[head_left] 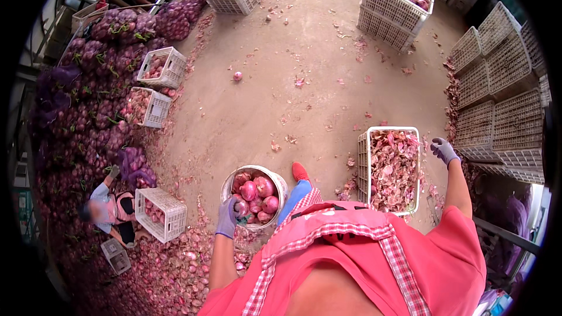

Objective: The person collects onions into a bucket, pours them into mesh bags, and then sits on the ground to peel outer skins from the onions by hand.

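A round white bucket (278, 178) of large red onions (256, 196) stands or hangs beside my blue-trousered leg. My left hand (227, 217), in a purple-grey glove, grips its left rim, with fingertips over the inside edge near the onions. Out to the right, my right hand (445, 151) wears the same kind of glove. Its fingers are loosely bent and apart, holding nothing. Closest to it is a white plastic crate (363, 167) filled with dry onion skins (393, 169). The hand does not touch that crate.
Loose onions (175, 269) cover the lower left floor, where a person (111, 210) sits by a tilted crate (178, 213). Net sacks of onions (99, 99) pile up at left. Crate stacks (497, 82) line the right. A stacked crate pair (386, 26) stands ahead; one onion (237, 76) lies mid-floor.
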Motion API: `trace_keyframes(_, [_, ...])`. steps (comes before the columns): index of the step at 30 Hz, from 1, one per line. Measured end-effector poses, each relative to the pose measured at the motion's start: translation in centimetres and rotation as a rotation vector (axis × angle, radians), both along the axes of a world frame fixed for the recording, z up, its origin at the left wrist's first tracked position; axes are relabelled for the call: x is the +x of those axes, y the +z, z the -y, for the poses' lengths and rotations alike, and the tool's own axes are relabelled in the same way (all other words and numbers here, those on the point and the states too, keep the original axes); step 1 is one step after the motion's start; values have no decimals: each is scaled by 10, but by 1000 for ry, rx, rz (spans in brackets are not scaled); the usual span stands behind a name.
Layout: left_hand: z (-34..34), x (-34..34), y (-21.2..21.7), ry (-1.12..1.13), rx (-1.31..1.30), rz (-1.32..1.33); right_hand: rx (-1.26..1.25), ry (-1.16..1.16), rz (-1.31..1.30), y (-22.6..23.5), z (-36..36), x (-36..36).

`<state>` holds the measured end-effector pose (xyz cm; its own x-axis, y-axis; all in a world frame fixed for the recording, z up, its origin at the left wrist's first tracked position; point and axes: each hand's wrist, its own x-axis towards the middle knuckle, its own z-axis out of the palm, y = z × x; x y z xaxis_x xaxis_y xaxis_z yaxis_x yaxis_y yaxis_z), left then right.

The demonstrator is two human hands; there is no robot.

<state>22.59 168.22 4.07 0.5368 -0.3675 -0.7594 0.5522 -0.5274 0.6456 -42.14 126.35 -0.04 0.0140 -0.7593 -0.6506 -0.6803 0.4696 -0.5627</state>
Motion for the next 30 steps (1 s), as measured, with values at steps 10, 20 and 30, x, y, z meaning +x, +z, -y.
trace_keyframes(10, [192,110,-2,-170,18,15,37,-173,-142,49,95,47])
trace_keyframes(20, [418,198,-29,-45,223,42,289,-272,-84,-56,295,19])
trace_keyframes(30, [682,264,-55,-18,170,40,-184,105,-468,40,644,92])
